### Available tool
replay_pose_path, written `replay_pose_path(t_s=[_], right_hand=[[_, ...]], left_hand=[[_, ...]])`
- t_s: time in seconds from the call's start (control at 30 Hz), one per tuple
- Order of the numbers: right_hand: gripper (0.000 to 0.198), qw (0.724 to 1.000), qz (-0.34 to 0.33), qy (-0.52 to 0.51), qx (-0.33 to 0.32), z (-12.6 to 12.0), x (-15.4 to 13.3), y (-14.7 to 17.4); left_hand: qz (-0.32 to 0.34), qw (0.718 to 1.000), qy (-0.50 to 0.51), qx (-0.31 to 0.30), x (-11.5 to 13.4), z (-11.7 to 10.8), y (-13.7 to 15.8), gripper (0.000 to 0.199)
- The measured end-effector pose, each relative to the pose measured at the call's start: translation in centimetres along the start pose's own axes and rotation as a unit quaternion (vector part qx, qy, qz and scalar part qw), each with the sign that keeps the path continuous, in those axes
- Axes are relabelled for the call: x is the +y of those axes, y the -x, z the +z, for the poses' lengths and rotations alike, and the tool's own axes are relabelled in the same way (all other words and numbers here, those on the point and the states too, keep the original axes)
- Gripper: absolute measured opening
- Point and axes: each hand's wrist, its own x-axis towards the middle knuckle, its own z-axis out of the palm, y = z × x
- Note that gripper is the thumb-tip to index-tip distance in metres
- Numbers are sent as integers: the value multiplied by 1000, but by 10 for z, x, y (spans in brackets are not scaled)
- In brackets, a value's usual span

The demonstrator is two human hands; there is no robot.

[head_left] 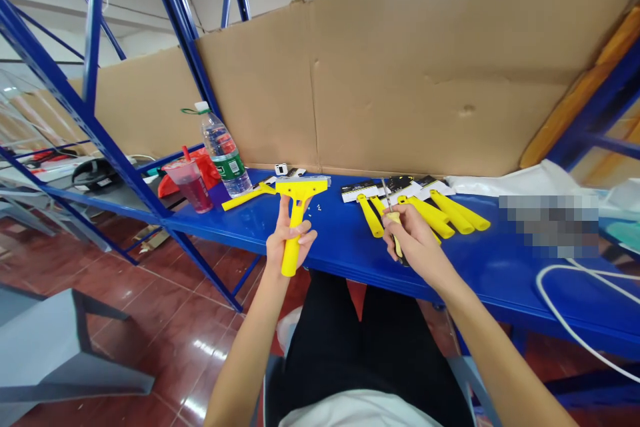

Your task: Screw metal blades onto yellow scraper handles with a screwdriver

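A yellow scraper (291,250) with a wide T-shaped head stands upright in my left hand (276,248), whose fingers wrap its handle. My right hand (417,237) is closed round a screwdriver (394,216) with a yellow-and-black handle, its thin metal shaft pointing up and away from me. Behind my right hand, several more yellow scrapers (453,212) lie in a row with black-and-white packaging (358,191) at their heads. Another yellow scraper (244,199) rests on the table to the left of my left hand. The two hands are apart, both over the table's front part.
The blue table (340,240) backs onto a tall cardboard sheet (390,80). At the left are a water bottle (227,159), a pink cup (193,187) with a straw and a red bag (206,165). White plastic wrap (500,181) and a white cable (545,287) occupy the right.
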Motion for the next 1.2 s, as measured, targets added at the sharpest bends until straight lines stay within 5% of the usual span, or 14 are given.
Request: replay_pose_path(t_s=[0.17,0.37,0.63,0.73,0.87,0.93,1.07,1.2], right_hand=[[38,998,-58,34,0,10,-29,-18],[45,971,-130,64,-188,21,-83,-66],[46,945,-110,32,-305,43,-77,-111],[49,953,-106,64,-275,54,-59,-119],[37,967,-46,198,-157,57,-12,-133],[26,947,-106,284,-106,51,12,-142],[28,941,-157,284,-96,35,41,-154],[43,967,-150,199,-59,29,46,-158]], left_hand=[[-14,1000,21,-12,6,-4,0,96],[-42,998,27,-44,4,3,4,100],[-27,995,89,-46,5,-13,1,95],[-11,996,86,-29,11,-18,-4,95],[26,996,84,5,21,-21,-10,96],[40,996,83,19,24,-25,-12,97],[51,995,72,42,24,-33,-18,98],[51,995,58,59,23,-35,-23,97]])
